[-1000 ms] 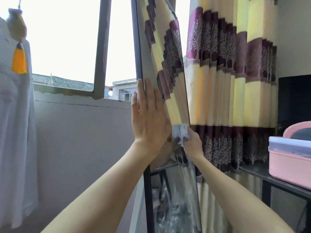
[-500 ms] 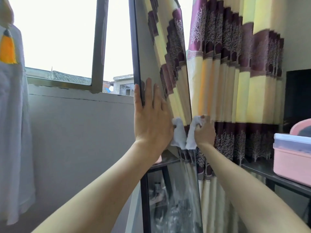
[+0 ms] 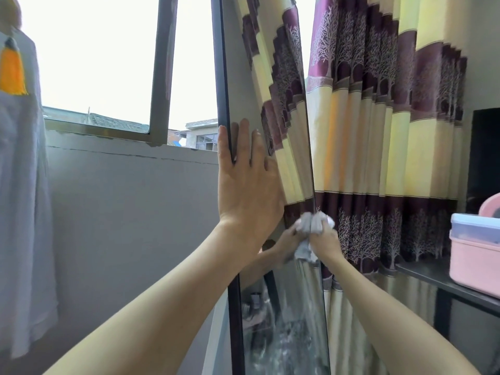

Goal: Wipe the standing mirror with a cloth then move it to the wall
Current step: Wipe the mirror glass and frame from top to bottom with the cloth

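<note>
Beside the window: one standing mirror (image 3: 276, 163) stood edge-on to the camera, its dark frame running top to bottom of the view and its glass reflecting the curtain.
Curtain: one striped curtain (image 3: 384, 147) hung just right of the mirror, close behind its right edge.
Window: one window (image 3: 159, 69) lay left of the mirror, above a grey wall.
Garment: one pale garment (image 3: 21, 212) hung far left of the mirror, with one orange tassel (image 3: 12, 71) on it.
Desk: one dark desk (image 3: 443, 282) stood right of the mirror, past the curtain, carrying one pink box (image 3: 473, 255).
Left hand: one left hand (image 3: 249, 185) lay flat on the mirror's left frame edge, fingers straight and spread, steadying it.
Right hand: one right hand (image 3: 322, 234) was at the mirror's right edge, lower than the left hand, its grip curled around the cloth.
Cloth: one bunched white cloth (image 3: 311, 228) was pressed to the glass at the mirror's right edge.
Progress: wiping looked to be under way, at about mid-height of the part of the mirror in view.
Done: how much of the glass was already clean cannot be told.
Left: probably the rest of the wiping, then the whole move to the wall, since the mirror was not yet against one.
</note>
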